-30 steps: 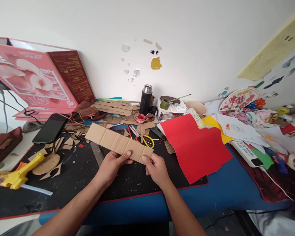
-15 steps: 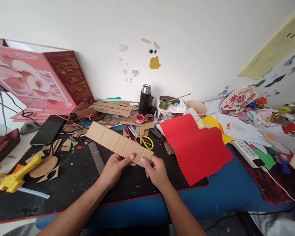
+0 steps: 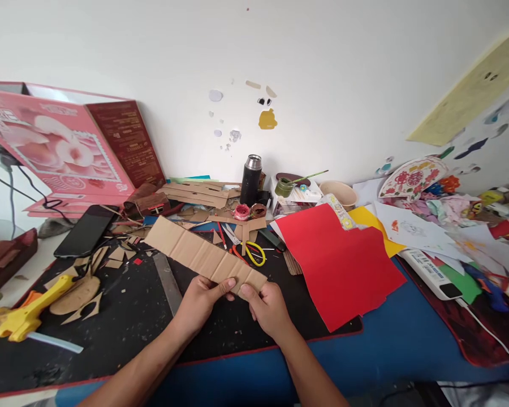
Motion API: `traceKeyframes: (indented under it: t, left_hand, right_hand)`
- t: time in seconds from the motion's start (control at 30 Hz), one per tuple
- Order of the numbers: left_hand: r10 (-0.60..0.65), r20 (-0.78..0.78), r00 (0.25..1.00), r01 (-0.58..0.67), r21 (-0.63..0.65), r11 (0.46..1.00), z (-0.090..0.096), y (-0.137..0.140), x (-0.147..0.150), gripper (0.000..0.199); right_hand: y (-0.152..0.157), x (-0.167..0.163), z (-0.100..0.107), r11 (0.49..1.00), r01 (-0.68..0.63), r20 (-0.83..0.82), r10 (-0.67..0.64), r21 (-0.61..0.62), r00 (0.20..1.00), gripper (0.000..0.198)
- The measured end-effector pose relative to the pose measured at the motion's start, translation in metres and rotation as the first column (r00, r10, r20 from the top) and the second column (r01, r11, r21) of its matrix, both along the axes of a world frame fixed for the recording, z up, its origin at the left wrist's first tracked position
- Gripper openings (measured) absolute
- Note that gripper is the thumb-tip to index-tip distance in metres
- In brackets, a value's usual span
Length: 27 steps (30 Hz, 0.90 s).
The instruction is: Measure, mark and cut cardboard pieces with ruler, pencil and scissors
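A long strip of brown cardboard (image 3: 195, 251) with several crosswise creases is held above the black mat (image 3: 131, 316), slanting down to the right. My left hand (image 3: 206, 299) grips its lower edge near the middle, thumb on top and fingers underneath. At the right end, my right hand (image 3: 267, 305) pinches it the same way, the two thumbs close together. Behind the strip lie scissors (image 3: 254, 254) with yellow and red handles. A metal ruler (image 3: 167, 282) lies partly beneath the strip, left of my left hand.
On the left are a yellow glue gun (image 3: 38, 311), a phone (image 3: 85, 229) and cardboard scraps (image 3: 116, 257). A black flask (image 3: 251, 181) and paint pots (image 3: 241, 212) stand at the back. Red sheets (image 3: 343, 260) lie right, beside a white power strip (image 3: 430, 274). A pink box (image 3: 68, 147) leans against the wall.
The whole scene sits slightly lower in the picture as the head view tilts up. Both hands keep hold of the cardboard strip, with hardly any shift in their grip.
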<state>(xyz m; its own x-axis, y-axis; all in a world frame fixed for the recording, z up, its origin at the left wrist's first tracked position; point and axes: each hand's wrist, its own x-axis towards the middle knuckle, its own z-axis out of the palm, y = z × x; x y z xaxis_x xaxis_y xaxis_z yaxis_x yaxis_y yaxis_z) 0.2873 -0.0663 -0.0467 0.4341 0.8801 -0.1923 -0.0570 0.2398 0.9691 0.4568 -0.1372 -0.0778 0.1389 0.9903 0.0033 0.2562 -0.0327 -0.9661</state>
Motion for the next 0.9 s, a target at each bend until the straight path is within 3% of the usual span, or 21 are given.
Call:
traceKeyframes:
  t: [0.1, 0.27, 0.33, 0.7, 0.8, 0.9]
  left_hand:
    - [0.035, 0.069, 0.997, -0.031, -0.057, 0.998, 0.000, 0.001, 0.001, 0.050]
    - [0.279, 0.208, 0.938, -0.257, -0.128, 0.958, 0.002, 0.009, -0.006, 0.049]
    - [0.318, 0.208, 0.925, -0.299, -0.119, 0.947, 0.003, 0.011, -0.012, 0.049]
    - [0.234, 0.081, 0.969, -0.235, 0.000, 0.972, -0.005, 0.011, -0.027, 0.047]
    - [0.205, 0.031, 0.978, -0.206, 0.019, 0.978, 0.005, 0.013, -0.026, 0.051]
    - [0.103, -0.064, 0.993, -0.098, 0.079, 0.992, 0.021, 0.019, -0.027, 0.053]
  right_hand:
    - [0.001, -0.001, -0.002, 1.000, 0.028, -0.006, -0.028, -0.002, 1.000, 0.057]
    - [0.001, -0.003, -0.008, 1.000, 0.015, -0.014, -0.015, 0.001, 1.000, 0.057]
    - [0.000, -0.003, -0.010, 1.000, 0.006, -0.023, -0.006, 0.001, 1.000, 0.056]
    - [0.000, -0.002, 0.000, 0.998, -0.047, 0.056, 0.045, 0.029, 0.997, 0.054]
    - [0.002, -0.003, -0.003, 1.000, -0.019, 0.026, 0.019, 0.022, 0.999, 0.057]
    - [0.003, -0.004, -0.006, 1.000, 0.021, -0.079, -0.022, -0.013, 0.997, 0.061]
